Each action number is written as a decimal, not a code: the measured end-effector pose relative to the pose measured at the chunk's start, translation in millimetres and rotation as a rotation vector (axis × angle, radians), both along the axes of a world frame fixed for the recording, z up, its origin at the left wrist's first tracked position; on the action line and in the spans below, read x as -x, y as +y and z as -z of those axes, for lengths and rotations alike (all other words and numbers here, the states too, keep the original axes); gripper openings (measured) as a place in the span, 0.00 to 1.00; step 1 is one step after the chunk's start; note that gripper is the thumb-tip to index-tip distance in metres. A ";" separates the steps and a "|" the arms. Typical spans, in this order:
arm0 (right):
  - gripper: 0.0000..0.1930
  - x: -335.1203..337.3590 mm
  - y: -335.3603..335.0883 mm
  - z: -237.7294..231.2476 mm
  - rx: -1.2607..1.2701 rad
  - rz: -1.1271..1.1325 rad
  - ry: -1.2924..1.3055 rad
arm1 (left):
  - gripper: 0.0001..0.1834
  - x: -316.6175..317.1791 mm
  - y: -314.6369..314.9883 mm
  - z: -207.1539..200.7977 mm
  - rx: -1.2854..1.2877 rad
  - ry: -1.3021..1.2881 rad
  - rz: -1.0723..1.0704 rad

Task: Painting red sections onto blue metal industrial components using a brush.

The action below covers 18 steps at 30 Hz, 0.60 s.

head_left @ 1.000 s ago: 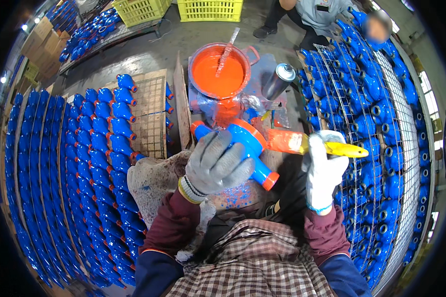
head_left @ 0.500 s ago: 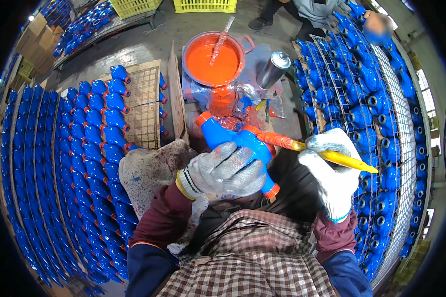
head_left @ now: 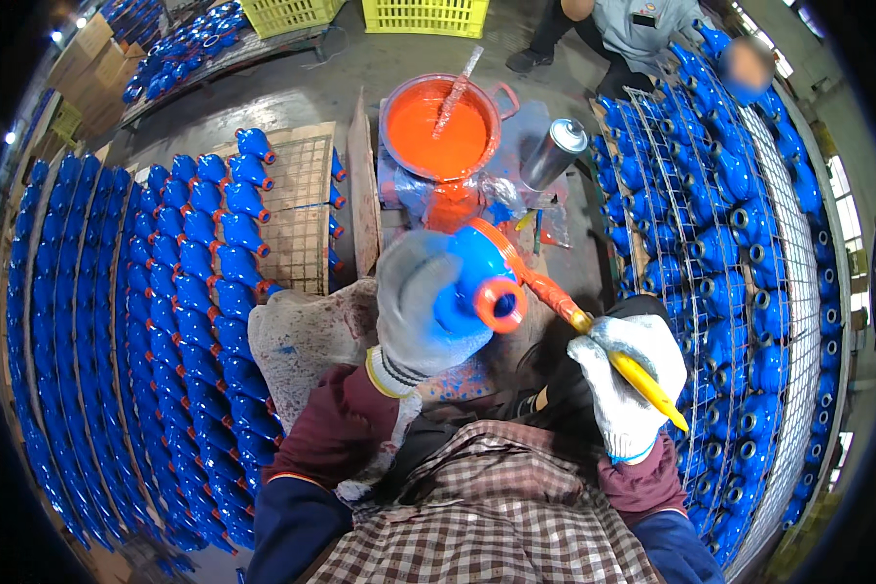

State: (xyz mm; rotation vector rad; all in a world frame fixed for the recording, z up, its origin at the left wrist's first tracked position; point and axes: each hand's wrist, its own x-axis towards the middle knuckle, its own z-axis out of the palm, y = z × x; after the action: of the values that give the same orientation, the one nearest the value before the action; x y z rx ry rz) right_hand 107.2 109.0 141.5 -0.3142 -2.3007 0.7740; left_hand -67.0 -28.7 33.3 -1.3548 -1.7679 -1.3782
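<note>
Head view: grips blue fitting [head_left: 475, 271] in gloved, blurred left hand [head_left: 414, 311], between checked apron [head_left: 487, 511] and orange paint pot [head_left: 389, 148], with round orange-rimmed opening facing up. Holds yellow-handled brush [head_left: 649, 388] in gloved right hand [head_left: 642, 355], with orange bristles against fitting's orange flange.

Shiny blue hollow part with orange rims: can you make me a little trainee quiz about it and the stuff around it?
1. Which gloved hand holds the yellow-handled brush?
2. True or false: the blue part is lying on the floor.
3. Fill in: in the picture, the round pot of orange paint is to the ___ of the silver cylindrical can.

Key: 1. The right hand. 2. False; the left hand holds it. 3. Left.
</note>
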 end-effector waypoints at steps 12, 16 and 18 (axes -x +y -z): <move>0.10 0.7 -1.4 44.1 0.509 0.269 0.263 | 0.47 4.6 -2.7 1.7 -0.306 -1.270 0.293; 0.11 4.9 -3.7 48.0 0.600 0.340 0.241 | 0.37 9.0 -7.5 17.0 -0.576 -1.619 0.510; 0.11 10.6 -9.6 42.6 0.763 0.349 0.206 | 0.32 9.1 -7.6 29.5 -0.606 -1.632 0.533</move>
State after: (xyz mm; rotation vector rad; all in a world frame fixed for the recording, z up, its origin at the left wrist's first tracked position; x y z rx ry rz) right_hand 96.7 99.4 98.8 -0.8972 -1.6131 1.3931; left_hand -76.1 -36.3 3.8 -0.1157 -1.2996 -3.4929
